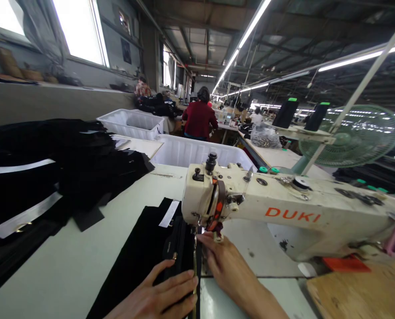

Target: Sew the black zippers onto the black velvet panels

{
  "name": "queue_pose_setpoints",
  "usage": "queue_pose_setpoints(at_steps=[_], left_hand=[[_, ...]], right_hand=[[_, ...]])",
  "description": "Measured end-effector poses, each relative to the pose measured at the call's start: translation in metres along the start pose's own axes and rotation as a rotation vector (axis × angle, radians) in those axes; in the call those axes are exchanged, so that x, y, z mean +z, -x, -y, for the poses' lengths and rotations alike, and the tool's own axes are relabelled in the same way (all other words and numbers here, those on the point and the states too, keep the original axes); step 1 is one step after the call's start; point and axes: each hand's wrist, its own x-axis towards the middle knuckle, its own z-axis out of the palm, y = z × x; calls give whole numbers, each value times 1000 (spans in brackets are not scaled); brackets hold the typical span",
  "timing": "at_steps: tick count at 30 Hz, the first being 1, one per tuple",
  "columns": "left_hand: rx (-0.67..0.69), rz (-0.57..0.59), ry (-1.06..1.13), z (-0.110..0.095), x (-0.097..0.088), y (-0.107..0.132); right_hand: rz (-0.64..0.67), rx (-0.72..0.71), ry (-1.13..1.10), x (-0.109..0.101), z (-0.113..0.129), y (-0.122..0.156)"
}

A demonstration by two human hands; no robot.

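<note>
A cream sewing machine (283, 212) marked DUKI stands on the table, its needle end over a strip of black fabric (140, 257) with a white label. My left hand (157, 292) lies flat on the fabric near the front edge, fingers stretched out and together, pressing it down. My right hand (224, 261) reaches in under the machine head, its fingertips on the fabric right beside the needle and presser foot; those fingers look extended.
Piles of black cut pieces (51, 168) with white bands cover the left of the table. White plastic bins (197, 153) stand behind. A green fan (350, 137) is at right, a wooden board (363, 292) at front right. A person in a red top (200, 118) sits further back.
</note>
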Motion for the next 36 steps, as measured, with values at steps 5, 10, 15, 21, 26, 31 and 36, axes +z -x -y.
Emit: queue_pose_setpoints(at_steps=[5, 10, 15, 21, 26, 31, 36], left_hand=[[-68, -19, -59, -7, -5, 0], [-128, -21, -57, -14, -8, 0], [-148, -28, -35, -15, -7, 2], [-134, 2, -8, -11, -4, 5], [-102, 37, 91, -6, -5, 2], [-71, 63, 140, -4, -8, -4], [-84, 75, 102, -6, -7, -2]], right_hand=[[-38, 66, 119, -2, 2, 3], [-22, 21, 194, 11, -3, -12], [-38, 102, 233, 14, 1, -15], [-93, 283, 306, 23, 13, -22], [-89, 317, 325, 25, 14, -28], [-100, 379, 323, 33, 10, -38], [-110, 330, 266, 30, -7, -63]])
